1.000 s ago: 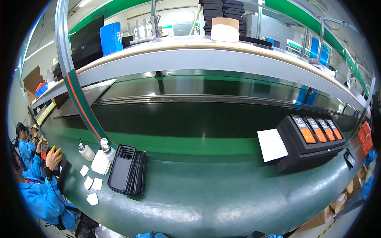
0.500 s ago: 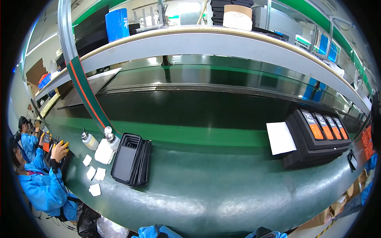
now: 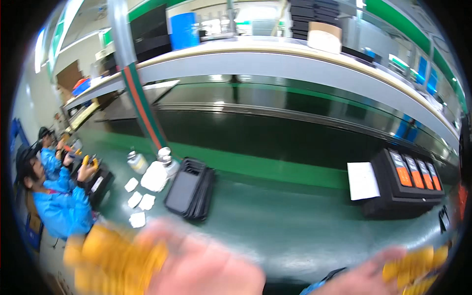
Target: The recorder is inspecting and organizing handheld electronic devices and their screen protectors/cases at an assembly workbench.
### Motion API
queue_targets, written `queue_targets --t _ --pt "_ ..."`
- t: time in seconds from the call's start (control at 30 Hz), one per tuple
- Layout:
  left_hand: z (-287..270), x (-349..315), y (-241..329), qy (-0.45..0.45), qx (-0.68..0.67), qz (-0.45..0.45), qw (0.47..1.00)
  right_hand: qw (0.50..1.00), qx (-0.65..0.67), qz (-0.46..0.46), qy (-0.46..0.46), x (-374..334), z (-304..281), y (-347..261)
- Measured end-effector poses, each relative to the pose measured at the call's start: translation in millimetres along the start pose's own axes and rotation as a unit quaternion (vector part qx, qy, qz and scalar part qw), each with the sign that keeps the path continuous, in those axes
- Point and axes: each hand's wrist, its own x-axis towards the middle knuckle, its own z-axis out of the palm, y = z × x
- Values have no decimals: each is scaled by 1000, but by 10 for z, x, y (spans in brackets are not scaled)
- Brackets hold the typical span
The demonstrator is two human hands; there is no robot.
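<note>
My left hand (image 3: 164, 260) is large and smeared by motion at the lower left. Yellow coverings show on its fingers, and it hovers just below some small white pads (image 3: 137, 220) on the green table. At the lower right my right hand (image 3: 398, 268), also blurred and with yellow-covered fingers, lies below a black foam block (image 3: 400, 209). I make out nothing in either hand, though blur hides the finger positions. Nearest the left hand on the tabletop is a stack of black rectangular frames or shallow trays (image 3: 189, 189), apart from it.
Beside the stack stand a white bottle (image 3: 137, 162), a metal-topped bottle (image 3: 168, 160) and a pile of white wipes (image 3: 154, 177). Black-and-orange boxes (image 3: 400, 169) sit in the foam, with a white sheet (image 3: 363, 181) leaning there. A co-worker (image 3: 64, 201) works at left.
Both my hands have come up into view from the lower edge, where only blue sleeves showed. The view has swung, so the table things appear further right. The co-worker's hands have moved.
</note>
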Motion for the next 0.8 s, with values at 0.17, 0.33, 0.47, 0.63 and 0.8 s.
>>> queue_targets --t 0.17,0.33,0.47,0.63,0.8 --pt "-272 90 -477 -94 -176 -421 885 981 105 145 71 215 -11 391" --pt "-440 16 -725 -88 -288 -580 757 958 133 238 -91 91 -356 699" --pt "-613 -40 -913 -79 -312 -563 761 962 1 269 -37 -22 -337 937" --pt "-701 -62 -1091 -32 -318 -571 756 949 -33 293 -112 -166 -424 1232" --pt "-653 -183 -1103 -98 -242 -491 831 926 -143 305 -170 -371 -301 1242"
